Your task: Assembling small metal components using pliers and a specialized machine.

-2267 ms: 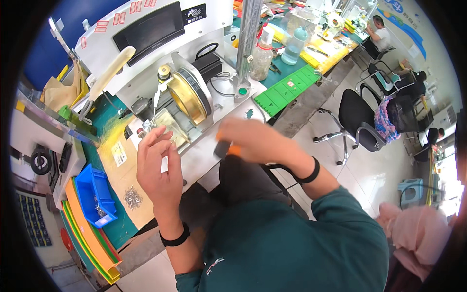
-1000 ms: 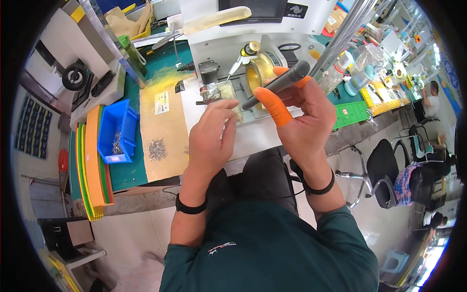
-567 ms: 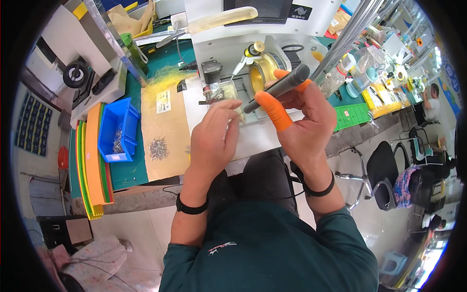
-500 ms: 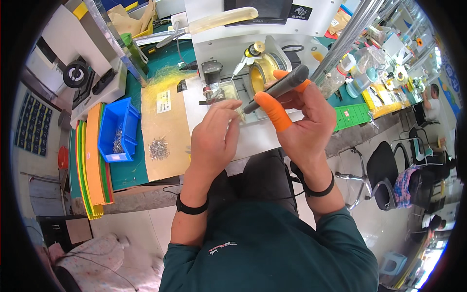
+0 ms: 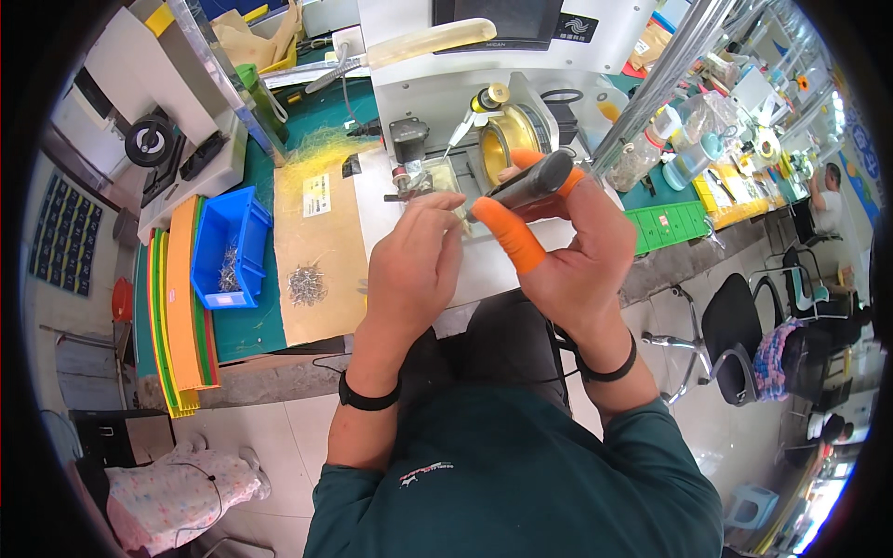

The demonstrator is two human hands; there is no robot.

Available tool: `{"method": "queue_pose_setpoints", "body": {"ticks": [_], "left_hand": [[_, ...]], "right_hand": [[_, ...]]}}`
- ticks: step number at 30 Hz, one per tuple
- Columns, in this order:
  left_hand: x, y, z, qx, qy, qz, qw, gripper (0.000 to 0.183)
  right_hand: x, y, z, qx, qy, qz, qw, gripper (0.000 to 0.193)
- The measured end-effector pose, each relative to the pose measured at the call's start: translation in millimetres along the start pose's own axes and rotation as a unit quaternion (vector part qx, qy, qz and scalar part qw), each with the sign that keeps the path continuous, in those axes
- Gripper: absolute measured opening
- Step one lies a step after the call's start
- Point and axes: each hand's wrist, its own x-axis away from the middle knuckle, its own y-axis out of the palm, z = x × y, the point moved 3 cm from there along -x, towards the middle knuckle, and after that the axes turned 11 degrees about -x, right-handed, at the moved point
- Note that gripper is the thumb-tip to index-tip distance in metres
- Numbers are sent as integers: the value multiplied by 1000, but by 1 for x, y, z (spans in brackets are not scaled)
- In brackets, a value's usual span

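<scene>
The right hand point(image 5: 581, 265), with orange finger cots, is closed around a dark pen-like tool point(image 5: 523, 184) angled so its tip meets the left hand point(image 5: 414, 260), whose fingertips pinch something too small to make out, above the counter point(image 5: 484, 270).

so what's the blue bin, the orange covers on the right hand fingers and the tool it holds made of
Blue bin: looks like moulded plastic, even saturated colour, slight sheen. Orange finger covers on the right hand: probably thin rubber or latex, matte and stretched snug over the fingertips. Dark tool: smooth black-grey barrel with a dull shine, plastic or coated metal; cannot tell which.
</scene>
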Motion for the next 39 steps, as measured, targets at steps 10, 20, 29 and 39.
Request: {"method": "queue_pose_setpoints", "body": {"ticks": [10,20,29,39], "left_hand": [[-3,-4,6,-28,8,-15,999,15],[-4,-7,9,-49,11,-31,998,17],[-5,-3,9,-27,17,-18,999,14],[-40,-5,20,-161,27,21,986,8]], "right_hand": [[0,0,-11,-4,-45,-10,999,43],[-1,1,-15,25,-94,-30,995,42],[11,-21,-19,57,-76,40,995,44],[62,-41,48,220,46,-312,923,35]]}}
